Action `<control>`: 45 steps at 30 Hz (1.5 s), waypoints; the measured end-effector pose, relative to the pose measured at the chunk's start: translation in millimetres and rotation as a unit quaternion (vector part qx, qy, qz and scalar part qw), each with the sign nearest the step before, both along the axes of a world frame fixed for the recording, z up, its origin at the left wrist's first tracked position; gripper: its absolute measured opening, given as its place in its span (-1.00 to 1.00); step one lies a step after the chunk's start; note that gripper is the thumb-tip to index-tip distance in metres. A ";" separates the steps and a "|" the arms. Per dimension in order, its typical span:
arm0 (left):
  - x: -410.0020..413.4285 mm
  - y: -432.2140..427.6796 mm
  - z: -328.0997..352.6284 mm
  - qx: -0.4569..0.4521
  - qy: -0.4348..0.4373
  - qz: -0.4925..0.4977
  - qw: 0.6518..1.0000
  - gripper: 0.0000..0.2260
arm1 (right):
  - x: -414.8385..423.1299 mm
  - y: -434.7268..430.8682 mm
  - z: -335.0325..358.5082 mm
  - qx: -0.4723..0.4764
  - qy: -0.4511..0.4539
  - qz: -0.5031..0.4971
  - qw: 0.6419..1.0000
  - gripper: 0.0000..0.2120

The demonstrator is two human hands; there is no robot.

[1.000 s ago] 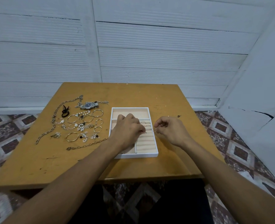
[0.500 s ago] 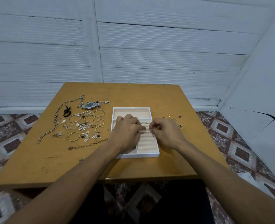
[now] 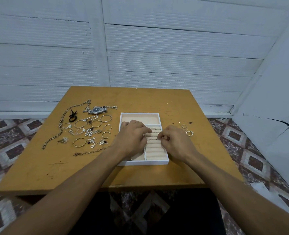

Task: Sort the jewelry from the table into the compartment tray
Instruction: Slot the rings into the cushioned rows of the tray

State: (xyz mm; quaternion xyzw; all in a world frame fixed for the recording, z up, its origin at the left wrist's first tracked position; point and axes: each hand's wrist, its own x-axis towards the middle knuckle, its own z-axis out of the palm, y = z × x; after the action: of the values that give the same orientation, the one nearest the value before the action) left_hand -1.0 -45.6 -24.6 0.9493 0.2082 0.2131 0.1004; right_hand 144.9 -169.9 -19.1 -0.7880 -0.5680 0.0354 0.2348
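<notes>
A white compartment tray [image 3: 141, 162] with beige lining lies mid-table. Both my hands are over its ring-roll section. My left hand [image 3: 132, 137] is curled, its fingertips pressing on the rolls. My right hand [image 3: 176, 141] pinches a small ring [image 3: 154, 138] at a slot between the rolls, fingertip to fingertip with the left. Two rings [image 3: 154, 128] sit in a row further back. Loose rings [image 3: 187, 130] lie on the table to the tray's right. Left of the tray are a wristwatch [image 3: 97, 110], bangles [image 3: 80, 123], a long chain [image 3: 62, 122] and pearl pieces [image 3: 88, 132].
The wooden table [image 3: 140, 99] stands against a white panelled wall. A black hair tie [image 3: 72, 116] lies among the jewelry at the left. A short chain [image 3: 89, 152] lies near my left forearm. Patterned floor tiles show on both sides of the table.
My right hand has moved left from beside the tray to over the ring rolls, meeting my left hand's fingertips. Loose rings it had covered on the right now show.
</notes>
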 end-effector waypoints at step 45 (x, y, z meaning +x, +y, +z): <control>113.1 -30.8 9.0 0.044 0.164 -0.041 0.985 -0.81 | 97.7 -29.5 -6.5 -0.057 0.070 -0.194 0.977 -0.72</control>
State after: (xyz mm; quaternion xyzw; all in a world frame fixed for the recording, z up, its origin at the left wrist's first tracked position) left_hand 112.1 -76.4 -15.6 0.9825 0.1735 0.0594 0.0319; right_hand 242.6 -199.4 -25.7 -0.8910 -0.3834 0.0765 0.2307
